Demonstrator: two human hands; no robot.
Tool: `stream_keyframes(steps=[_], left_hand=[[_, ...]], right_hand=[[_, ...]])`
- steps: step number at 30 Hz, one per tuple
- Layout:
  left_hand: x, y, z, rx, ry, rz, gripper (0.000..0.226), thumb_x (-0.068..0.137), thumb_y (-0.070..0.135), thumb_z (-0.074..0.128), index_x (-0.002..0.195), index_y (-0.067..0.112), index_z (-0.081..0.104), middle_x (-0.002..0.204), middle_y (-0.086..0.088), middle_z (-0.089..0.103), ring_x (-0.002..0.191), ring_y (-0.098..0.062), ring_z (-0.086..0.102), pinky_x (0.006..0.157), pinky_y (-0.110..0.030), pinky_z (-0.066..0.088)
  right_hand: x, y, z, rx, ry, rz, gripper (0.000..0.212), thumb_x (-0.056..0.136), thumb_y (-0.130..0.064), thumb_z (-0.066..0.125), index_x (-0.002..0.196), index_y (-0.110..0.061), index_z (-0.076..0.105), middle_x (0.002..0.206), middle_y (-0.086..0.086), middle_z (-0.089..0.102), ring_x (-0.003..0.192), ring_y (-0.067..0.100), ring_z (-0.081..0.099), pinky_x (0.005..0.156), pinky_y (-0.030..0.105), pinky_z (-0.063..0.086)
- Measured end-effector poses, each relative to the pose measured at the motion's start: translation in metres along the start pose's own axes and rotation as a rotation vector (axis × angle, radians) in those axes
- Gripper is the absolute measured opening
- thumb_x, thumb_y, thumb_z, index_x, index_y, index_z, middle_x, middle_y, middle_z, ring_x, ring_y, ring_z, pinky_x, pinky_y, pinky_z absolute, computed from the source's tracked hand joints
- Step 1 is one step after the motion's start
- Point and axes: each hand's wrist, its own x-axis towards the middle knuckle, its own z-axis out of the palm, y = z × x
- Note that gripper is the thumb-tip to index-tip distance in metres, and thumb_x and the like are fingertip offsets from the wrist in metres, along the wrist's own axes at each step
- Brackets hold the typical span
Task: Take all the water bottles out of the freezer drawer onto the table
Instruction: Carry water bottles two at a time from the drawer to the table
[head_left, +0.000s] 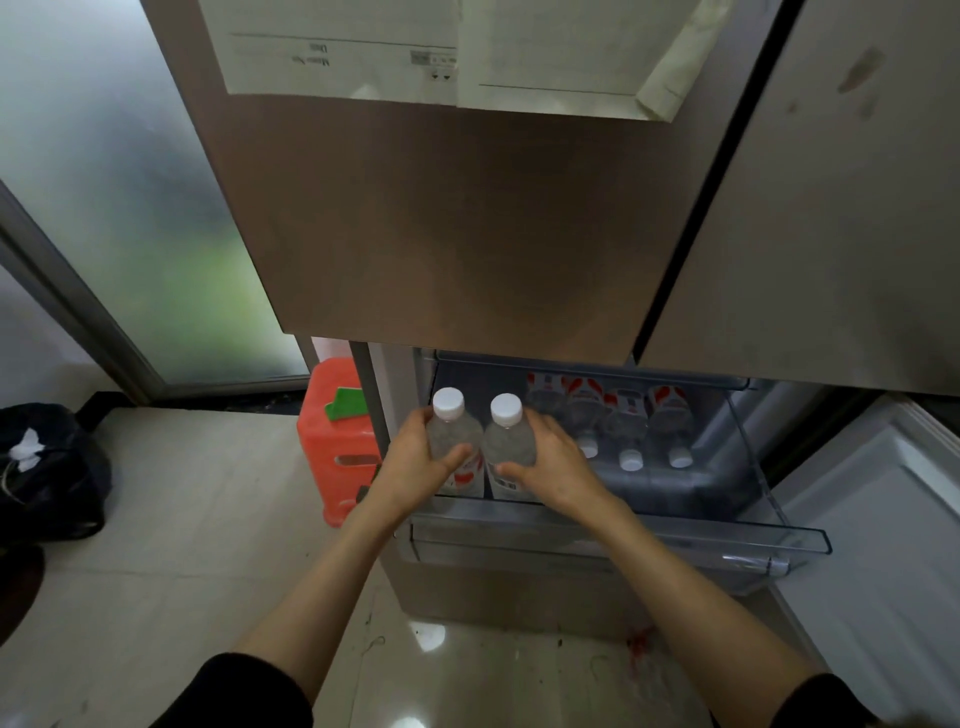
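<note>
Fridge (467, 218) upper doors shut, freezer drawer (779, 525) pulled out below them. Table not in view, so no telling how many bottles already sit there. Four lying bottles (618, 421) remain in the drawer, packed side by side, caps toward the front. Two more are upright at the drawer's left end, touching each other: left hand (415, 457) has its fingers wrapped around the left bottle (451, 415), right hand (545, 457) around the right bottle (506, 423). Probably early-to-mid task. Room: door edge overhangs close above the caps, drawer front lip just below the hands, red stool (332, 436) tight on the left; lifting toward the person looks clearest.
</note>
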Motion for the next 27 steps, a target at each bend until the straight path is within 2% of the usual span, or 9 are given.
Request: stream_keyframes(steps=[4, 7, 10, 15, 19, 21, 23, 27], left_hand=[[-0.001, 0.003, 0.007, 0.067, -0.009, 0.062, 0.054, 0.086, 0.021, 0.061, 0.131, 0.007, 0.035, 0.128, -0.014, 0.046, 0.12, -0.026, 0.046, 0.098, -0.033, 0.038], [0.004, 0.004, 0.008, 0.146, -0.109, 0.042, 0.076, 0.084, 0.029, 0.064, 0.14, 0.005, 0.02, 0.135, -0.018, 0.032, 0.129, -0.029, 0.032, 0.106, -0.035, 0.029], [0.01, 0.008, 0.008, 0.209, -0.156, -0.009, 0.089, 0.078, 0.037, 0.07, 0.142, 0.01, 0.014, 0.135, -0.019, 0.027, 0.129, -0.033, 0.031, 0.107, -0.038, 0.028], [0.01, 0.013, 0.017, 0.222, 0.033, 0.001, 0.076, 0.078, 0.035, 0.07, 0.138, 0.014, 0.028, 0.126, -0.02, 0.04, 0.109, -0.038, 0.052, 0.09, -0.039, 0.044], [0.012, 0.009, 0.009, 0.198, 0.037, 0.074, 0.068, 0.075, 0.033, 0.073, 0.131, 0.013, 0.041, 0.122, -0.015, 0.049, 0.107, -0.03, 0.055, 0.089, -0.034, 0.045], [0.011, 0.007, 0.005, 0.196, 0.039, 0.103, 0.064, 0.074, 0.031, 0.074, 0.128, 0.011, 0.044, 0.12, -0.014, 0.052, 0.108, -0.029, 0.055, 0.089, -0.034, 0.044], [0.007, 0.005, 0.002, 0.19, 0.053, 0.135, 0.062, 0.074, 0.029, 0.075, 0.126, 0.011, 0.046, 0.117, -0.014, 0.053, 0.107, -0.03, 0.055, 0.087, -0.034, 0.044], [-0.008, 0.011, -0.007, 0.196, 0.116, 0.238, 0.068, 0.075, 0.032, 0.073, 0.133, 0.015, 0.041, 0.12, -0.012, 0.051, 0.108, -0.028, 0.054, 0.088, -0.037, 0.046]], right_hand=[[0.008, 0.001, -0.002, 0.007, -0.013, -0.006, 0.075, 0.074, -0.022, 0.075, 0.138, -0.02, 0.035, 0.14, 0.005, 0.042, 0.129, 0.023, 0.041, 0.105, 0.036, 0.037], [0.009, 0.006, -0.004, 0.042, 0.025, 0.021, 0.074, 0.073, -0.025, 0.076, 0.136, -0.019, 0.038, 0.137, 0.006, 0.046, 0.125, 0.023, 0.045, 0.102, 0.036, 0.04], [0.008, 0.009, -0.007, 0.071, 0.061, 0.042, 0.067, 0.071, -0.028, 0.077, 0.13, -0.017, 0.045, 0.129, 0.004, 0.053, 0.118, 0.022, 0.051, 0.097, 0.037, 0.044], [0.008, 0.007, 0.001, 0.17, 0.179, 0.147, 0.061, 0.068, -0.033, 0.079, 0.119, -0.015, 0.052, 0.114, 0.002, 0.061, 0.107, 0.019, 0.058, 0.087, 0.032, 0.049], [0.009, 0.004, -0.003, 0.177, 0.184, 0.203, 0.058, 0.068, -0.033, 0.079, 0.116, -0.012, 0.054, 0.11, 0.004, 0.064, 0.102, 0.02, 0.06, 0.087, 0.034, 0.05], [0.005, 0.003, -0.001, 0.148, 0.218, 0.176, 0.057, 0.068, -0.034, 0.079, 0.114, -0.013, 0.054, 0.109, 0.004, 0.064, 0.102, 0.021, 0.061, 0.086, 0.038, 0.051], [-0.002, 0.002, 0.004, 0.116, 0.263, 0.139, 0.057, 0.068, -0.035, 0.079, 0.115, -0.014, 0.054, 0.111, 0.003, 0.063, 0.103, 0.021, 0.06, 0.084, 0.036, 0.05], [-0.02, -0.006, 0.003, 0.004, 0.345, 0.005, 0.062, 0.071, -0.035, 0.077, 0.123, -0.016, 0.051, 0.121, 0.003, 0.059, 0.11, 0.022, 0.056, 0.088, 0.034, 0.047]])
